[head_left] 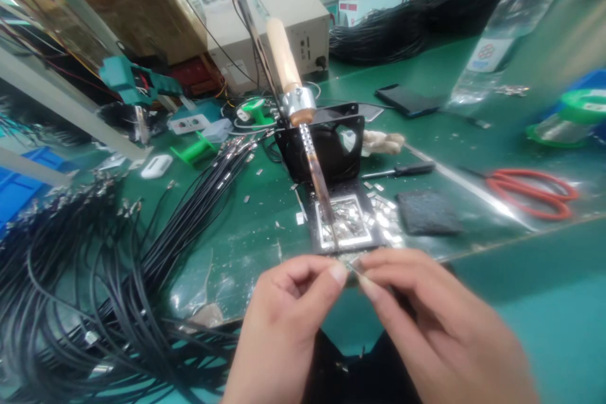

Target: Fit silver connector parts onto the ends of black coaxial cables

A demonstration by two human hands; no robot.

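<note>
At the table's front edge, my left hand (293, 309) and my right hand (426, 309) meet fingertip to fingertip. Both pinch a tiny, thin, light-coloured piece (351, 266), too small and blurred to name. Just beyond the fingertips, a soldering iron (310, 151) with a wooden handle is mounted on a stand, its tip slanting down toward me. Below the tip lies a white-rimmed square tray (323, 243) holding small metallic bits. Behind the iron's barrel stands a black fan frame (293, 158).
Bundles of black cables (184, 221) cover the left side. To the right lie a dark sponge-like pad (428, 213), a screwdriver (411, 169), red-handled scissors (530, 192), a phone (407, 101) and a plastic bottle (492, 53). A beige box-shaped machine (284, 25) stands behind.
</note>
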